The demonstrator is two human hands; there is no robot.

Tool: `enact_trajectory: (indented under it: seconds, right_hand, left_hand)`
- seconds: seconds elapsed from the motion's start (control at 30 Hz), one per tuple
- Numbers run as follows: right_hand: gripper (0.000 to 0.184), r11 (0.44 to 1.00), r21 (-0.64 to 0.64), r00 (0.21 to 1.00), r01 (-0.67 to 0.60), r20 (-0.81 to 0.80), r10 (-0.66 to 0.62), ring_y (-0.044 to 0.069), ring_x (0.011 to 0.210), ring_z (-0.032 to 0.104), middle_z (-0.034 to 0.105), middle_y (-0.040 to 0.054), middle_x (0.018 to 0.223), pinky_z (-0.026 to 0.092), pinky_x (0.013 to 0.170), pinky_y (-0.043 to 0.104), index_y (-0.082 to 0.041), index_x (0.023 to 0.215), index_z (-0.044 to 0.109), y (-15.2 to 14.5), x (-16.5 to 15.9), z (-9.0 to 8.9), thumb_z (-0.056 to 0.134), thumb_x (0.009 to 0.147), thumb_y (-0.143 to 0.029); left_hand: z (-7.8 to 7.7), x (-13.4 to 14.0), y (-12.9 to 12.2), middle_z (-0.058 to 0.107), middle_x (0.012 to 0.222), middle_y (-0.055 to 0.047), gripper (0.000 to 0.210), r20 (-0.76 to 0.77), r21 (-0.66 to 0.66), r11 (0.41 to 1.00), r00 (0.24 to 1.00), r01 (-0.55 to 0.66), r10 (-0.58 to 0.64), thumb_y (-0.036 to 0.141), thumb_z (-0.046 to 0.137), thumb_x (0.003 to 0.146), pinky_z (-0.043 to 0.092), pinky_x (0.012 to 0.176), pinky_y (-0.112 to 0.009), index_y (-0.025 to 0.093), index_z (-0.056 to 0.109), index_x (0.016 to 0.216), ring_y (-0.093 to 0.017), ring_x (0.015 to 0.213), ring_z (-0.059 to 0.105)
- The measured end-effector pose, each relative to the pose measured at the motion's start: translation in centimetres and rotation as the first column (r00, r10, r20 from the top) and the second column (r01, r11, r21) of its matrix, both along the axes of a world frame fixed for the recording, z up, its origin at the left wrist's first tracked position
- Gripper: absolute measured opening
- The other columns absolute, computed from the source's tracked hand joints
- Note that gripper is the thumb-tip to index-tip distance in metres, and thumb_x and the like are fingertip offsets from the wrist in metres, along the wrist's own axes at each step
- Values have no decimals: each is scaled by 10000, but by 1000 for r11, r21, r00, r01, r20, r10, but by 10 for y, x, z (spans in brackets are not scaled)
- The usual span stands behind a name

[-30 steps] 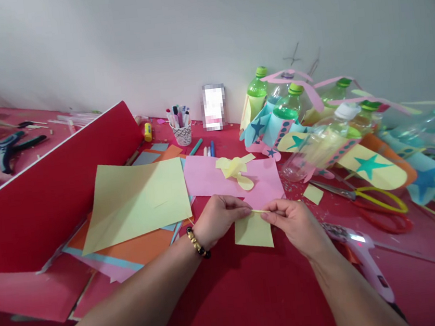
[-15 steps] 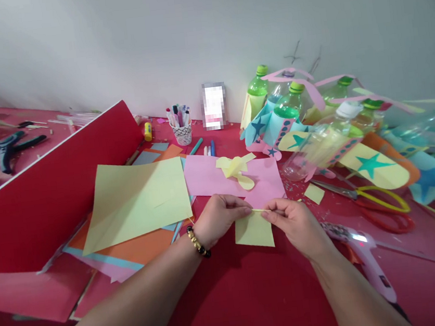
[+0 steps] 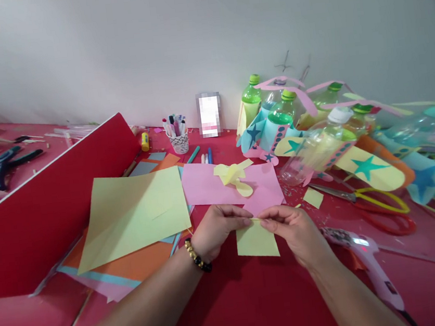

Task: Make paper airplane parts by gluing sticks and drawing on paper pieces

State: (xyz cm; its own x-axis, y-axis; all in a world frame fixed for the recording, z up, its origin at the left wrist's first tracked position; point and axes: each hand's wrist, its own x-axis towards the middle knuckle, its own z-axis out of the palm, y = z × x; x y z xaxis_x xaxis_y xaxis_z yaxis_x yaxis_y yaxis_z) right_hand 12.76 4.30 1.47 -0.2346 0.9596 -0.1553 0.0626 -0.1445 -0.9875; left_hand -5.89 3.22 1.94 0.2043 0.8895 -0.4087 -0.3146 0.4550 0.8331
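Note:
A small piece of pale yellow paper (image 3: 256, 242) hangs between my two hands, its top edge rolled or folded into a narrow strip. My left hand (image 3: 218, 230), with a beaded bracelet at the wrist, pinches the left end of that edge. The right end is pinched by my right hand (image 3: 291, 228); the fingertips of both hands are close together. Just beyond them lies a pink sheet (image 3: 200, 186) with yellow paper cutouts (image 3: 234, 175) on top. On the left, a large yellow sheet (image 3: 136, 209) covers orange and blue sheets.
A red board (image 3: 60, 202) stands along the left. Plastic bottles with paper wings (image 3: 317, 141) crowd the back right. Scissors (image 3: 379, 202) and a glue gun (image 3: 369, 255) lie at the right. Behind are a cup of markers (image 3: 178, 138) and a propped, blurred-out phone (image 3: 209, 114).
The camera view has tilted slightly, so most things sit a little lower in the picture. My fingers have come closer together along the paper's rolled top edge.

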Motion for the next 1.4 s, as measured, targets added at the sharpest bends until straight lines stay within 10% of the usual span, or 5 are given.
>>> enact_trajectory:
  seconds: [1.4]
  right_hand:
    - [197,999,-32,999,42,5,-42,144,675,578,686,-4,691,457,672,269,-203,726,736,3,2,-3,770,728,-397]
  left_hand:
    - [4,2,-1,710,699,-35,230,-79,61,995,994,-75,79,252,851,581,509,644,-233,119,743,735,-120,631,621]
